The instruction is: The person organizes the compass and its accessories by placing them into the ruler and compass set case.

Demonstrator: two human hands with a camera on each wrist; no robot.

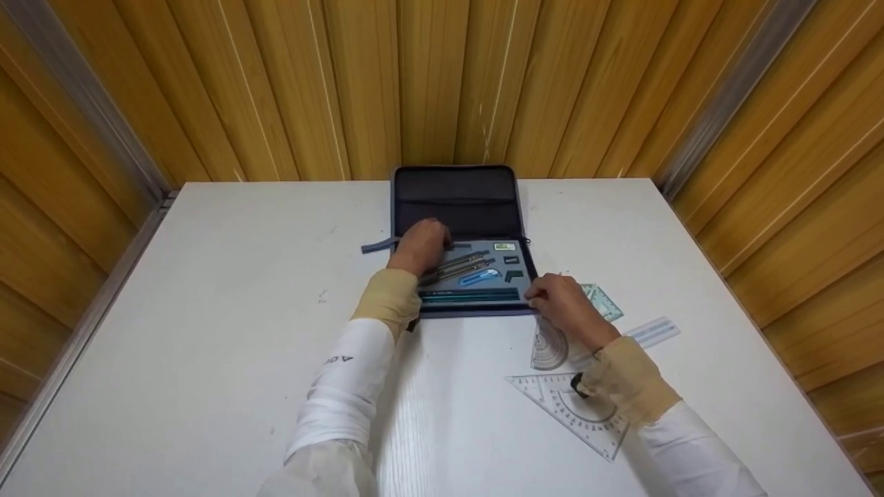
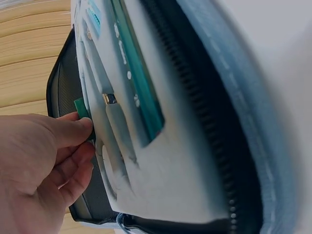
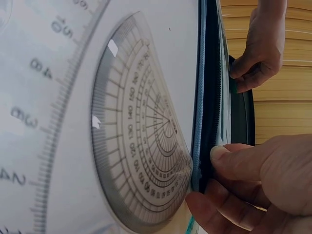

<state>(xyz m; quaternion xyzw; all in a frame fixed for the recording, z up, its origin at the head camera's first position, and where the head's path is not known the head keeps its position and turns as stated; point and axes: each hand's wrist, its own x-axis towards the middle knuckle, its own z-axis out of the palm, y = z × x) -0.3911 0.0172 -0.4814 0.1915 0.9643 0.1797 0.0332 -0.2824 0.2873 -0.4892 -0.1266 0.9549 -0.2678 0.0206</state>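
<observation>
A zippered geometry set case [image 1: 519, 304] lies unfolded on the table, its dark lid [image 1: 456, 185] leaning up at the back. My left hand [image 1: 423, 243] is over the upper left of its grey foam insert. In the left wrist view, thumb and fingers pinch a small green piece [image 2: 81, 108] whose kind I cannot tell. Pinched at the case's near right corner by my right hand [image 3: 263, 180] is the zippered rim. The insert holds two metal compasses [image 1: 459, 266], a blue cutter [image 1: 480, 277], dark green pencils [image 1: 469, 295], a sharpener [image 1: 511, 260] and an eraser [image 1: 505, 246].
Right of the case lie a clear protractor [image 1: 550, 347], a large set square [image 1: 577, 414], a greenish set square [image 1: 605, 304] and a clear ruler [image 1: 656, 331], partly under the right arm. A strap [image 1: 378, 246] sticks out left. Wood-look panels stand behind the white table [image 1: 228, 310].
</observation>
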